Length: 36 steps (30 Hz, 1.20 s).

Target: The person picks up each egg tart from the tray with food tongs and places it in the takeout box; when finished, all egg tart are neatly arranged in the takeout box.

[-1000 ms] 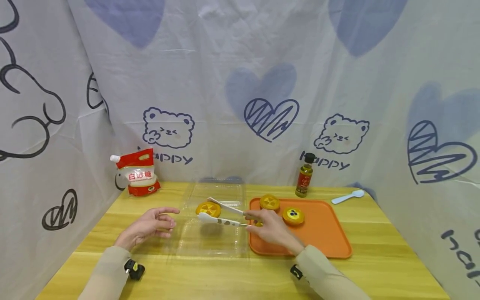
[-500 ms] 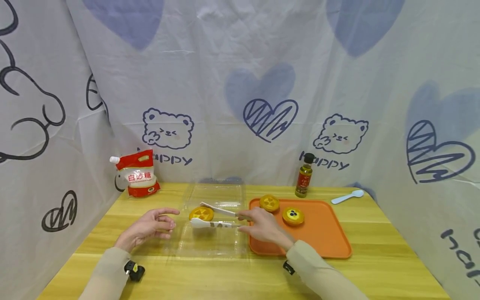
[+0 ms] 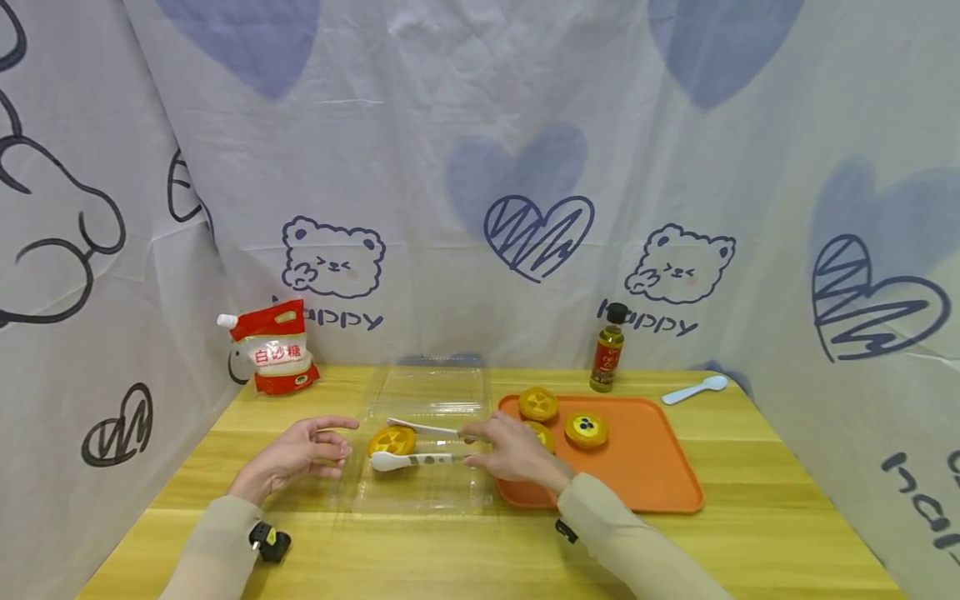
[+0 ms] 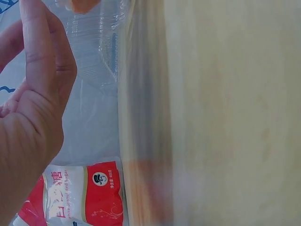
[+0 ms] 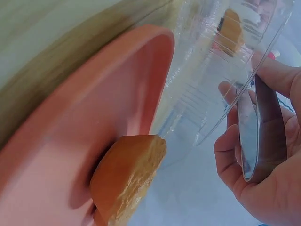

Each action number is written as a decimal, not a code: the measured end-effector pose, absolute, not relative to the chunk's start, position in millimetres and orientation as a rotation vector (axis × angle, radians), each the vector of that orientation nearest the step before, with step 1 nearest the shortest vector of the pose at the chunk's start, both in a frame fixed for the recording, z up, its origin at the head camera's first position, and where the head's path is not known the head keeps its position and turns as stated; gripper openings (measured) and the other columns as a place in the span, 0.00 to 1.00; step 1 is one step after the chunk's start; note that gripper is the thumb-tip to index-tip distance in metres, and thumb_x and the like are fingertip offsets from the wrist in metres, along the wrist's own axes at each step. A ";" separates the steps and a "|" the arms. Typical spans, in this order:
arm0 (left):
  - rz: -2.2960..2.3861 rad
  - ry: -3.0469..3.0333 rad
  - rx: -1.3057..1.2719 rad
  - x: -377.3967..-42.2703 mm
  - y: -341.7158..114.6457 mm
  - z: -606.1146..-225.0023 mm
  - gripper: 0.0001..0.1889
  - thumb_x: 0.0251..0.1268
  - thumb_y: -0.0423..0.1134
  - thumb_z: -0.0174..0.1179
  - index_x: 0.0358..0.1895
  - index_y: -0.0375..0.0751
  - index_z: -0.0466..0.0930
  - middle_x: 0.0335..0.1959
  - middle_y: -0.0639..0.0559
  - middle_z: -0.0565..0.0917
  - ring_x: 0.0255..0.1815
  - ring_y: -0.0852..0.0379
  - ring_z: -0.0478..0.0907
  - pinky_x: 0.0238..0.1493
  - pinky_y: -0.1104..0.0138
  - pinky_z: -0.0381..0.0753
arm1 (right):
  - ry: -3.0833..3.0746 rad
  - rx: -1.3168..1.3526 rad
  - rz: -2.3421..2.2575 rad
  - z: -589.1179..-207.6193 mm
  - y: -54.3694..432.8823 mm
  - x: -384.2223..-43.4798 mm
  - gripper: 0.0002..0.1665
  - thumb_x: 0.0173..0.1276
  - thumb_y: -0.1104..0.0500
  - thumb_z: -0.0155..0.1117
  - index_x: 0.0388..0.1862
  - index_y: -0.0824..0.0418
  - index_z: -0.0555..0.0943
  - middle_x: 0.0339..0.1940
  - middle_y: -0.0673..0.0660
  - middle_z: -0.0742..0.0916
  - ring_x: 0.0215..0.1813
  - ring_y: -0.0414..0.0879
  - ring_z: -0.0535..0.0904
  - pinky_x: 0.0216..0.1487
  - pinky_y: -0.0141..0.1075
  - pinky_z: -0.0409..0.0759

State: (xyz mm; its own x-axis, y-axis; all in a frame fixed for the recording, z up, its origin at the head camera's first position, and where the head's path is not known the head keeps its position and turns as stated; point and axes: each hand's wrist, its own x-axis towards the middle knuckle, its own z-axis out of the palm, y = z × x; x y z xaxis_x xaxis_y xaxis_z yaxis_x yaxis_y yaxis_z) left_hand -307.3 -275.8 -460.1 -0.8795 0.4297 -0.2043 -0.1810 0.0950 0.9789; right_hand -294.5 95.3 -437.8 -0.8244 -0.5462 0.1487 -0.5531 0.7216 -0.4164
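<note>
My right hand holds a pair of tongs with white, dark-spotted arms. Between the tongs' ends is a round golden tart, over the left side of an open clear plastic box. Whether the tart touches the box floor I cannot tell. In the right wrist view, thumb and fingers wrap the metal bend of the tongs. My left hand hovers at the box's left edge, fingers loosely bent and holding nothing. On the orange tray sit three more tarts, one partly hidden behind my right hand.
A red and white bag of white sugar stands at the back left. Behind the tray is a small oil bottle with a black cap. A pale blue spoon lies at the back right. A printed cloth hangs behind the table.
The right hand has moved left and slightly nearer, carrying the tart in the tongs across to the box's left side. The left hand has stayed still.
</note>
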 end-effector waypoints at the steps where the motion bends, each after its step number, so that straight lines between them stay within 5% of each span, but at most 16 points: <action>1: 1.835 1.936 0.243 -307.6 -275.7 -460.2 0.33 0.65 0.28 0.61 0.71 0.28 0.57 0.38 0.50 0.82 0.35 0.57 0.82 0.41 0.63 0.88 | -2.904 0.925 0.706 -437.6 95.0 -295.2 0.25 0.66 0.46 0.67 0.61 0.49 0.81 0.51 0.45 0.86 0.47 0.40 0.73 0.40 0.32 0.70; 7: 1.825 1.943 0.237 -309.3 -273.1 -459.4 0.35 0.65 0.29 0.62 0.71 0.28 0.56 0.38 0.50 0.81 0.35 0.56 0.82 0.41 0.63 0.88 | -2.916 0.953 0.662 -435.8 94.9 -300.9 0.25 0.64 0.47 0.69 0.60 0.49 0.81 0.53 0.46 0.86 0.46 0.42 0.74 0.36 0.32 0.68; 26: 1.826 1.954 0.242 -308.9 -276.1 -457.3 0.34 0.65 0.28 0.61 0.72 0.27 0.56 0.39 0.47 0.81 0.35 0.55 0.83 0.41 0.63 0.89 | -2.940 1.001 0.646 -438.5 84.5 -308.7 0.27 0.65 0.47 0.68 0.63 0.51 0.79 0.57 0.47 0.85 0.55 0.45 0.76 0.57 0.43 0.77; 36: 1.801 1.977 0.238 -309.2 -275.2 -457.9 0.35 0.65 0.28 0.62 0.71 0.26 0.55 0.40 0.45 0.81 0.36 0.53 0.83 0.42 0.61 0.88 | -2.961 1.008 0.593 -438.8 81.6 -313.5 0.28 0.64 0.47 0.69 0.64 0.49 0.79 0.52 0.44 0.86 0.55 0.44 0.76 0.54 0.42 0.77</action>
State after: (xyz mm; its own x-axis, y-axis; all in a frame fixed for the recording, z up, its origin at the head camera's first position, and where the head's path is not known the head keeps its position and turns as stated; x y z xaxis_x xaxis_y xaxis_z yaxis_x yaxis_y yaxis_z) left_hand -309.2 -275.2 -457.9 -0.8824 0.4200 -0.2120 -0.1720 0.1314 0.9763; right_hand -313.5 81.6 -438.8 -0.7986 -0.5967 0.0787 -0.5809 0.7301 -0.3598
